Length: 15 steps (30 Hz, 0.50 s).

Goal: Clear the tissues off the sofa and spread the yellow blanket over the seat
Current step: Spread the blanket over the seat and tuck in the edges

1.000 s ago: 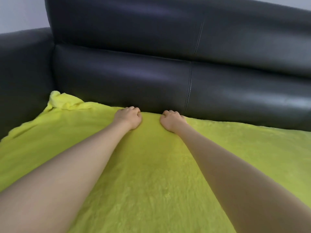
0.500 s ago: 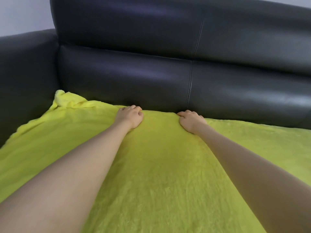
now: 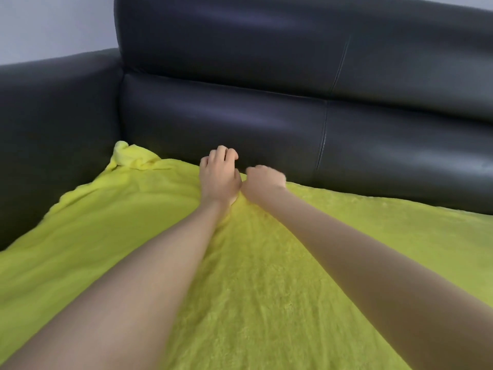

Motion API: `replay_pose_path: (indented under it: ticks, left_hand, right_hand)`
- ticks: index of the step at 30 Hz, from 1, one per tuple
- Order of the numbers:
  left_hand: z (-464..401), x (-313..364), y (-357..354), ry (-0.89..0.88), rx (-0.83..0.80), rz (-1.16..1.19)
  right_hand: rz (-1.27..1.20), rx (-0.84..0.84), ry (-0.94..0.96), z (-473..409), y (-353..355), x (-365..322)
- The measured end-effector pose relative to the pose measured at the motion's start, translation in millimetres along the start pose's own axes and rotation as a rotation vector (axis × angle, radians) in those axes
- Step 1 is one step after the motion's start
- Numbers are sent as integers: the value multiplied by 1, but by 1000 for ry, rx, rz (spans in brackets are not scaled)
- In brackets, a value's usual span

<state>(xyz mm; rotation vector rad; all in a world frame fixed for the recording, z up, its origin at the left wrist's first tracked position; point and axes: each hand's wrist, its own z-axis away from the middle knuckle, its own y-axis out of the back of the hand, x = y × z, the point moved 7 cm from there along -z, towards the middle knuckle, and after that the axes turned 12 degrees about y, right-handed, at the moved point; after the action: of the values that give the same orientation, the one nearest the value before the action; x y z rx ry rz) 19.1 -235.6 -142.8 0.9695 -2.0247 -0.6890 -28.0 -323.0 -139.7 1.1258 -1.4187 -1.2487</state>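
The yellow blanket (image 3: 266,276) lies spread over the sofa seat, with its far left corner bunched (image 3: 130,158) against the armrest. My left hand (image 3: 218,177) is lifted at the blanket's back edge, its fingers loosely curled against the backrest and holding nothing I can see. My right hand (image 3: 264,182) is right beside it, blurred. It is curled into a fist on the blanket's back edge, where the cloth puckers between the two hands. No tissues are in view.
The black leather sofa backrest (image 3: 293,116) rises just behind the hands, with a vertical seam (image 3: 324,134) to their right. The armrest (image 3: 53,124) bounds the seat on the left. A pale wall (image 3: 53,22) shows above it.
My right hand has slid left along the blanket's back edge until it is next to my left hand. My left hand has lifted its fingers off the blanket. The view has shifted left.
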Motion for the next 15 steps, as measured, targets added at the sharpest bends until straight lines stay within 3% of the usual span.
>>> replay_pose_path:
  ticks: [3, 9, 12, 15]
  left_hand:
    - [-9, -26, 7, 203, -54, 74]
    - [-34, -109, 27, 192, -173, -119]
    - [-39, -181, 37, 245, -368, -192]
    - [-35, -202, 40, 141, -480, -190]
  right_hand:
    - [-333, -34, 25, -4, -26, -20]
    - [-291, -130, 19, -11, -30, -14]
    - [-271, -127, 27, -10, -31, -18]
    - [-171, -120, 11, -12, -28, -23]
